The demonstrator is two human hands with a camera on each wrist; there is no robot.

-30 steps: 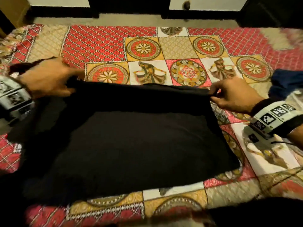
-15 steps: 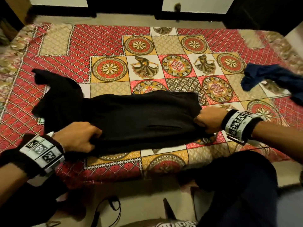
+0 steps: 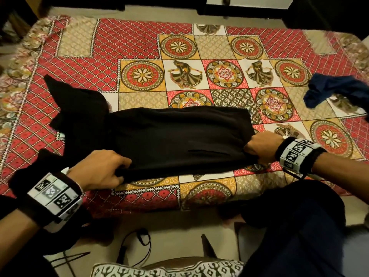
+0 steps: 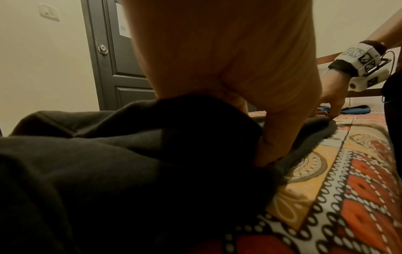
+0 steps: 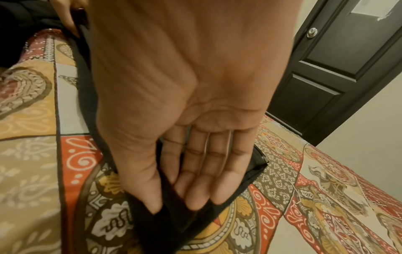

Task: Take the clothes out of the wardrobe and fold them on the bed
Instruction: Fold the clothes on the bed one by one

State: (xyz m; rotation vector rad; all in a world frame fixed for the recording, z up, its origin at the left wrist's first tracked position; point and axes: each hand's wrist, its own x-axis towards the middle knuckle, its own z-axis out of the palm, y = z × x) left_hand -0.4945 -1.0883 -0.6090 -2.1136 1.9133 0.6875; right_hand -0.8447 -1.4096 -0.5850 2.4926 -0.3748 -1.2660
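Note:
A black garment point(image 3: 169, 138) lies folded in a long strip across the near part of the bed point(image 3: 139, 47), one sleeve spread out at the left point(image 3: 75, 102). My left hand point(image 3: 103, 168) grips the garment's near left edge point(image 4: 195, 146), thumb tucked under the cloth. My right hand point(image 3: 259, 146) pinches the right end point(image 5: 174, 214) between thumb and fingers, a zip end showing beside the fingers point(image 5: 261, 158).
A dark blue garment point(image 3: 335, 88) lies crumpled at the bed's right side. The patterned red and yellow bedspread covers the bed. A dark door point(image 4: 121, 68) stands beyond it. Cables point(image 3: 137, 248) lie on the floor by my legs.
Both hands have carried the far edge of the black garment toward me, folding it into a narrower strip. They now hold its near edge by the bed's front.

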